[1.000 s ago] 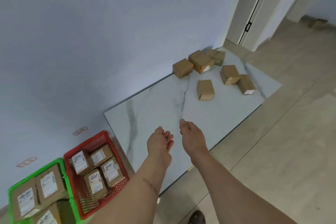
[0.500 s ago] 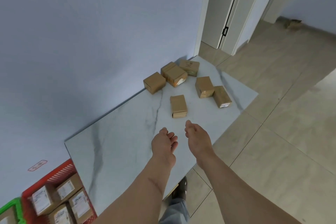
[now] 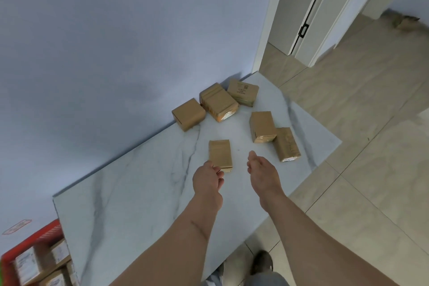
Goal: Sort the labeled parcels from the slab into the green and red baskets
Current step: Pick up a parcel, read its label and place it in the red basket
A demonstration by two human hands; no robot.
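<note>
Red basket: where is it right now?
In the head view, the red basket sits at the bottom-left corner, against the slab's near-left end, with labeled parcels inside.

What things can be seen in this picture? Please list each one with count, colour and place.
parcels on slab: six, brown, far end
slab: one, white marble, by the wall
red basket: one, bottom left, with labeled parcels inside
green basket: sliver, left edge
wall: pale blue, left
door: grey-white, top right
floor: beige tiles, right
shoe: one, dark, bottom
left hand: at the nearest parcel
right hand: open, beside it
</note>
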